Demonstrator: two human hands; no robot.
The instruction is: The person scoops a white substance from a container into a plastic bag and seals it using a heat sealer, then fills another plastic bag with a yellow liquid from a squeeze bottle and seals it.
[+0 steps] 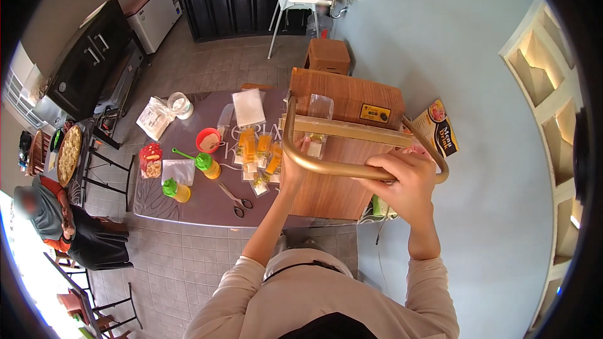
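A wooden box-like machine (pixel 342 150) with a gold bar handle (pixel 314 164) stands at the table's right end. My right hand (pixel 405 182) grips the near rail of that gold handle. My left hand (pixel 300 150) reaches under the handle and touches a clear plastic pouch (pixel 319 116) lying across the gold cross bar (pixel 352 129). Whether its fingers pinch the pouch is hidden by the handle.
On the grey table (pixel 201 204) lie several filled orange pouches (pixel 257 150), scissors (pixel 237 199), two green-capped bottles (pixel 207 164), a red cup (pixel 208 140), white paper sheets (pixel 249 107) and bags. A seated person (pixel 56 220) is at the left. A printed box (pixel 438 127) leans on the wall.
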